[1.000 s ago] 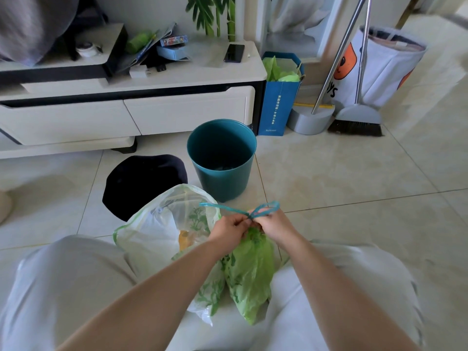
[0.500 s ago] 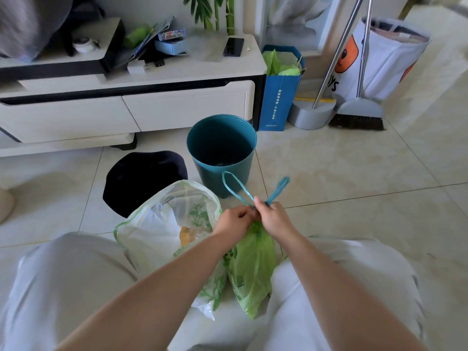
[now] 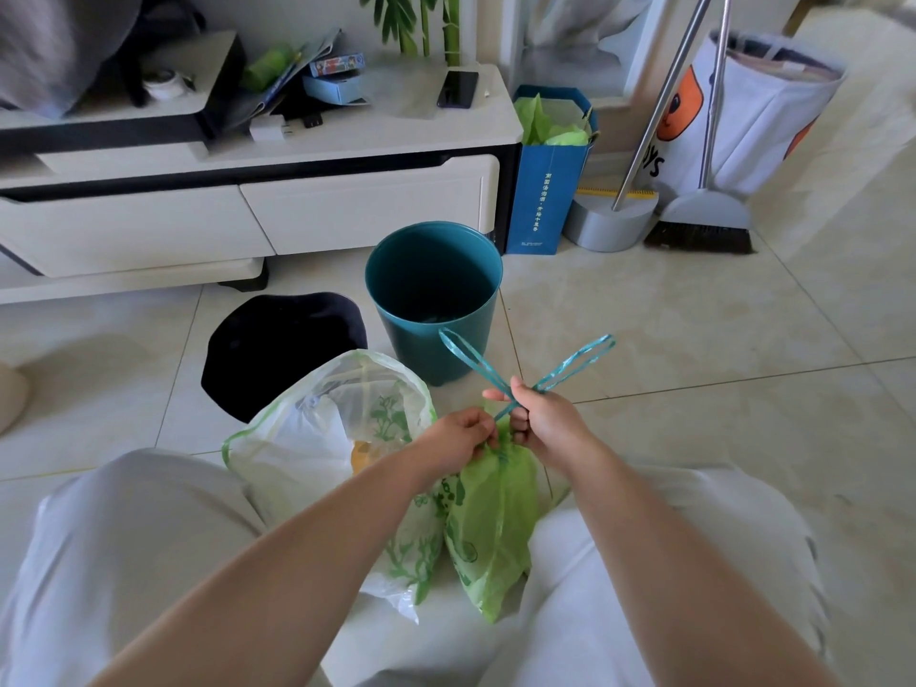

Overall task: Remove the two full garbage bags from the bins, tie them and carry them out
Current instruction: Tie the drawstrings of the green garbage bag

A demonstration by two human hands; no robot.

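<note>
Currently the green translucent plastic garbage bag (image 3: 488, 518) hangs between the person's knees, neck gathered, long axis running from the hands toward the camera, bottom nearest. Two teal drawstring loops (image 3: 520, 369) fan up and away in a V. Left hand (image 3: 458, 438) fingers pinched on the neck; right hand (image 3: 545, 423) closed on the strings where they cross. White leaf-print plastic bag (image 3: 327, 433) touches it on the left, mouth open. Teal round plastic bin (image 3: 431, 300) stands beyond.
</note>
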